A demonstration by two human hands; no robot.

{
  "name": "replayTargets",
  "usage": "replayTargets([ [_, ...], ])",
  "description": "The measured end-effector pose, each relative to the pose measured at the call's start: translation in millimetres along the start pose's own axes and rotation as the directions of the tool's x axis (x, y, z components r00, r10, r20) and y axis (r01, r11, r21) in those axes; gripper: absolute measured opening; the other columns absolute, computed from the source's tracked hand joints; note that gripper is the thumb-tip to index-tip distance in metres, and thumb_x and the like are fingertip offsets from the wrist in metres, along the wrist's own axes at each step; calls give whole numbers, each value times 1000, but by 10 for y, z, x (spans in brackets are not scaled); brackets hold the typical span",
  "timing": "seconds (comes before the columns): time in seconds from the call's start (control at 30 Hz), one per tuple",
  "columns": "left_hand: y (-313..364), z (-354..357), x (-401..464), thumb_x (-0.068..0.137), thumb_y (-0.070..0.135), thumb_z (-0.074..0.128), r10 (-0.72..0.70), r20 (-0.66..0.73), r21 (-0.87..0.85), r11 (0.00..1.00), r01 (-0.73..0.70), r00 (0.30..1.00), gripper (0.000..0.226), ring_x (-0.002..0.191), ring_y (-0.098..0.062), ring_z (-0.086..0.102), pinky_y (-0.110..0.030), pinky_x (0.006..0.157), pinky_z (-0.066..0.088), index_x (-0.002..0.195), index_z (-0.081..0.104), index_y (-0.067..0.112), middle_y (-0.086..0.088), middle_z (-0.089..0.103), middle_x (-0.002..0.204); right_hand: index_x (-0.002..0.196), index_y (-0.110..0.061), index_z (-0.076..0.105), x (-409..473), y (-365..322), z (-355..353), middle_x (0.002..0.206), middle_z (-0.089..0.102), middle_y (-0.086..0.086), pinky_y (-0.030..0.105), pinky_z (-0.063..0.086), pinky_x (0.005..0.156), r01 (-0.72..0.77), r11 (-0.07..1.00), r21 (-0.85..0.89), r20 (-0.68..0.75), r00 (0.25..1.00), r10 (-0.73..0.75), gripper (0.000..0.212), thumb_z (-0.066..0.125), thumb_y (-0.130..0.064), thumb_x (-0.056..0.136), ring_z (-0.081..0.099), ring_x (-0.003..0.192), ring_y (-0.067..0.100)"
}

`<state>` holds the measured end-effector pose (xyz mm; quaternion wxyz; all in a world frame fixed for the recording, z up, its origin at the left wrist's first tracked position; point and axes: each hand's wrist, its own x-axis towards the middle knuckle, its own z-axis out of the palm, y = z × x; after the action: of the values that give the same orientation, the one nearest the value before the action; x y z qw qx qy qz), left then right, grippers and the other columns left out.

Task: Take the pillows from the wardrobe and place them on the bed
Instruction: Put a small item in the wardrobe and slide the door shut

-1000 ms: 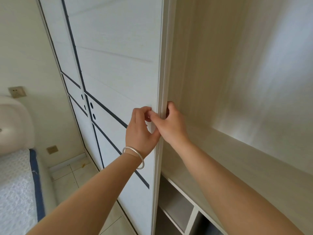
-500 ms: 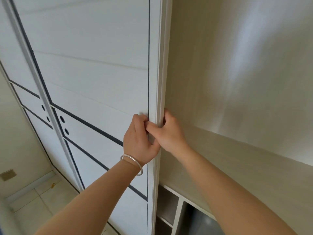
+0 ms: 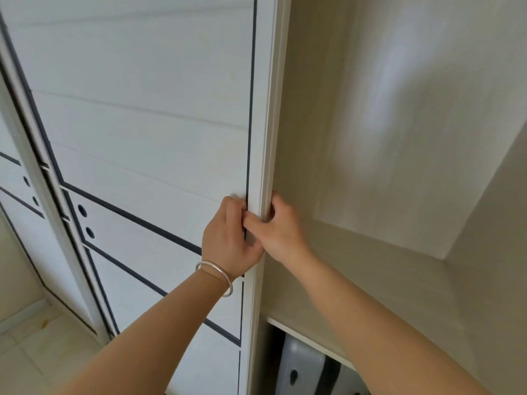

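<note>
A white sliding wardrobe door (image 3: 159, 132) with dark trim lines fills the left and middle of the view. Both hands grip its right edge at chest height. My left hand (image 3: 228, 238), with a silver bangle on the wrist, presses on the door's front face and edge. My right hand (image 3: 281, 229) wraps around the edge from the inner side. To the right, the open wardrobe shows a bare pale wooden shelf (image 3: 356, 283) and back panel. No pillow and no bed are in view.
Below the shelf a lower compartment holds something grey and dark (image 3: 308, 369), only partly seen. A second sliding door (image 3: 17, 178) stands further left. Pale floor tiles (image 3: 31, 346) lie at the lower left.
The view has swung right and closer to the wardrobe, so the bed and wall socket have left the frame. Both hands stay on the door edge; more of the wardrobe's inside shows.
</note>
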<state>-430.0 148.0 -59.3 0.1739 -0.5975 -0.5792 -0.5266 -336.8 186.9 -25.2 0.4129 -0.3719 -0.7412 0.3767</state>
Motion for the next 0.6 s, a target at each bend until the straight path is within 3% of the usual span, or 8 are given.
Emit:
replayTargets([
  [0.13, 388, 135, -125, 67, 36, 52, 35, 0, 0, 999, -35, 999, 33, 46, -1, 29, -11, 42, 23, 88, 33, 18, 6, 38, 77, 96, -18, 60, -246, 95, -363, 87, 71, 0, 43, 58, 74, 12, 1000, -22, -36, 999, -13, 53, 61, -53, 56, 68, 79, 19],
  [0.23, 669, 229, -194, 68, 36, 54, 68, 15, -15, 998, -67, 998, 33, 47, -11, 34, -9, 42, 23, 86, 34, 17, 6, 39, 76, 96, -17, 60, -424, 145, -649, 88, 71, 0, 43, 58, 74, 13, 999, -48, -71, 997, -17, 43, 67, -44, 64, 68, 79, 18],
  [0.43, 1082, 415, -324, 67, 39, 60, 199, 95, -63, 979, -194, 975, 36, 47, -9, 40, -4, 47, 24, 87, 38, 18, -3, 52, 72, 97, -19, 61, -791, 249, -1192, 85, 67, -7, 26, 57, 69, 40, 998, -48, -147, 988, -47, 27, 72, -25, 73, 65, 76, 9],
  [0.5, 1181, 451, -368, 69, 40, 59, 269, 124, -123, 959, -254, 955, 34, 48, -8, 43, -6, 46, 29, 88, 40, 19, -3, 54, 71, 90, -28, 60, -929, 300, -1344, 81, 66, -14, 15, 52, 63, 70, 997, -38, -187, 980, -75, 21, 73, -22, 74, 64, 73, 0],
  [0.6, 1336, 485, -399, 72, 40, 57, 346, 176, -208, 928, -309, 921, 30, 54, -2, 41, -2, 50, 31, 91, 42, 22, 1, 56, 71, 92, -35, 58, -1128, 349, -1538, 80, 64, -19, 8, 47, 62, 92, 995, -38, -258, 961, -99, 27, 73, -18, 76, 61, 74, -9],
])
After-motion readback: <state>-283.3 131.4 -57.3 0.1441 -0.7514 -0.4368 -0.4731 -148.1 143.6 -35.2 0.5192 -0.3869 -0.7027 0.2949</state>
